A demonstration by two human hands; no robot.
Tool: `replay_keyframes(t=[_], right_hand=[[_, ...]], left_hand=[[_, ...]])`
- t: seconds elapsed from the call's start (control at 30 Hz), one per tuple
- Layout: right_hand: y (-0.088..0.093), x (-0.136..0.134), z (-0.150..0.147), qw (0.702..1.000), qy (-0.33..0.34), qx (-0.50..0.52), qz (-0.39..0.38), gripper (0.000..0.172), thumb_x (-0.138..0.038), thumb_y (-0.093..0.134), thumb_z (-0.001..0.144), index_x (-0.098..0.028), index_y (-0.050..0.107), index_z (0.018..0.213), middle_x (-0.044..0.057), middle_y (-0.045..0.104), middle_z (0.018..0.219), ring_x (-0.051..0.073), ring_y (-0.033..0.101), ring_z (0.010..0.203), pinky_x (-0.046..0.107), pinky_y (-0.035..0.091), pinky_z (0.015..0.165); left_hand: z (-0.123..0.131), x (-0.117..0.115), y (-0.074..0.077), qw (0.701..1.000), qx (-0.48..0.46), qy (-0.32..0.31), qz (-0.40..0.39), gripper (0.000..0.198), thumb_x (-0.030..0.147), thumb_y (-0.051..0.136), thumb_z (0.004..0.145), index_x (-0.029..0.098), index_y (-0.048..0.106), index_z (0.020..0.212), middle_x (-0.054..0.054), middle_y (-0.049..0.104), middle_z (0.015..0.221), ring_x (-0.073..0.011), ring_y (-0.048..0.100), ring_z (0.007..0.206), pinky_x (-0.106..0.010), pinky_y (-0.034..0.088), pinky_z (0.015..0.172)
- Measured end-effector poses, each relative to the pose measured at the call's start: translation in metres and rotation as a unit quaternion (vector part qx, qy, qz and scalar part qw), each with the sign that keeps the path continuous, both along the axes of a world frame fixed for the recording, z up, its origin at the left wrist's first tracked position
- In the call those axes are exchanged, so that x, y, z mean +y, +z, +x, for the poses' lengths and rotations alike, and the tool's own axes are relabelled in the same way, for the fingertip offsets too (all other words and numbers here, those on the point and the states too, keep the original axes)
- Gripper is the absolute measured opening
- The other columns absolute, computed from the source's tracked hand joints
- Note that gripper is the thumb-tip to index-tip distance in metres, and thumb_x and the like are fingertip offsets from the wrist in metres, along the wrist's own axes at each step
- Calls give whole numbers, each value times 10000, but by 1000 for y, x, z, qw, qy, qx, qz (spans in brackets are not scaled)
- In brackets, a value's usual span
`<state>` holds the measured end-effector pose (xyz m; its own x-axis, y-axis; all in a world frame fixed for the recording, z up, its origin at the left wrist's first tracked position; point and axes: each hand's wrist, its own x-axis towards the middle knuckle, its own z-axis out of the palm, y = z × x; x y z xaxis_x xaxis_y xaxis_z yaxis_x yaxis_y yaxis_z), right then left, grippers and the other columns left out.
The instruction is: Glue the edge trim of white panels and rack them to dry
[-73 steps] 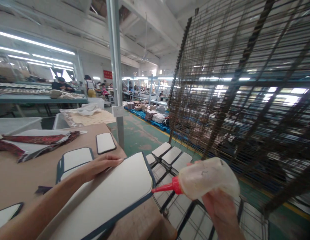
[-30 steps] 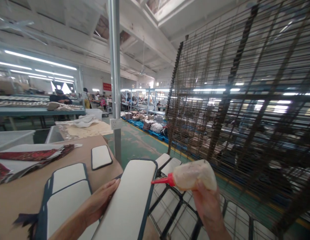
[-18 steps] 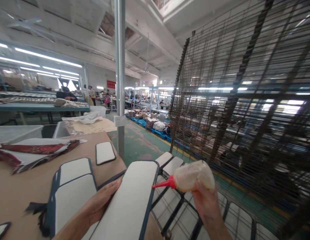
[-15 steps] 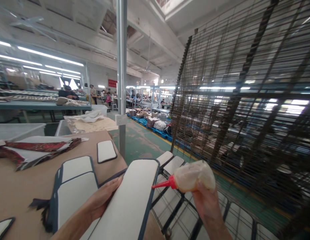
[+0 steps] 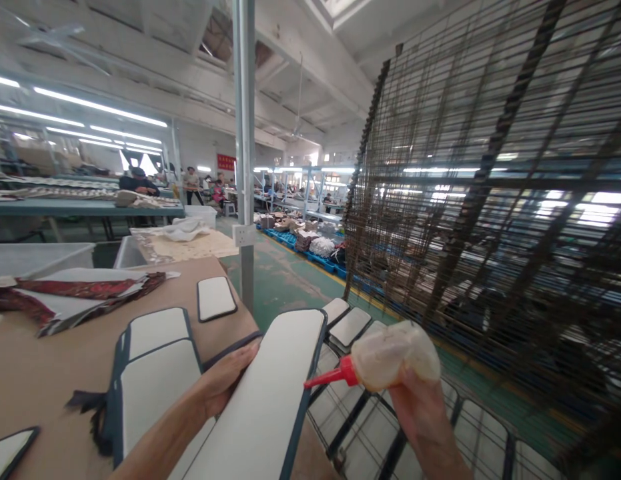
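My left hand grips the left edge of a long white panel with dark blue edging, its fingers partly hidden behind it. In my right hand is a translucent squeeze bottle with a red nozzle, tipped on its side. The nozzle's tip points left at the panel's right edging; whether it touches cannot be made out. Beneath my left forearm lie more white panels with dark blue edging on the brown tabletop. A smaller edged piece rests near the table's far edge.
A tall wire-mesh rack leans on the right, with white pieces on wire shelving below it. Red patterned fabric lies at the left. A metal post rises beyond the table. People work at distant tables.
The bottle has shifted slightly right, and its nozzle tip now sits a little lower along the panel's edge. The view has moved slightly. Both hands keep their holds.
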<state>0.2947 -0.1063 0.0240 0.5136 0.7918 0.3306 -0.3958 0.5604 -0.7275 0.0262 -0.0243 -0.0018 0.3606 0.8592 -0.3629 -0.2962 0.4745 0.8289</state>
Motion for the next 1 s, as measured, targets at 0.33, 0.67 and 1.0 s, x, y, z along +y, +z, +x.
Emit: replay_keyframes(t=[0.33,0.67,1.0], right_hand=[[0,-8,3,1000,8,22,-15,524,-337,909,488,-284,737,981,50,763,813,214,705,625,292,600,596],[2,-18,9,1000,12,-8,-9,553,-385,892,529,-292,719,1047,58,766,807,250,712,649,429,591,768],[2,-31,17,1000,1,-1,-12,660,-407,883,527,-292,675,1142,83,766,875,325,719,784,543,501,917]], left_hand=[[9,24,3,999,32,-18,-5,143,241,537,901,127,615,866,-86,726,668,-217,696,587,-301,566,550],[30,42,12,999,35,-17,3,200,205,508,910,140,606,748,-66,700,592,-197,667,518,-273,547,485],[56,53,23,999,23,-36,-2,125,182,551,886,124,648,833,-66,725,625,-184,659,493,-266,550,498]])
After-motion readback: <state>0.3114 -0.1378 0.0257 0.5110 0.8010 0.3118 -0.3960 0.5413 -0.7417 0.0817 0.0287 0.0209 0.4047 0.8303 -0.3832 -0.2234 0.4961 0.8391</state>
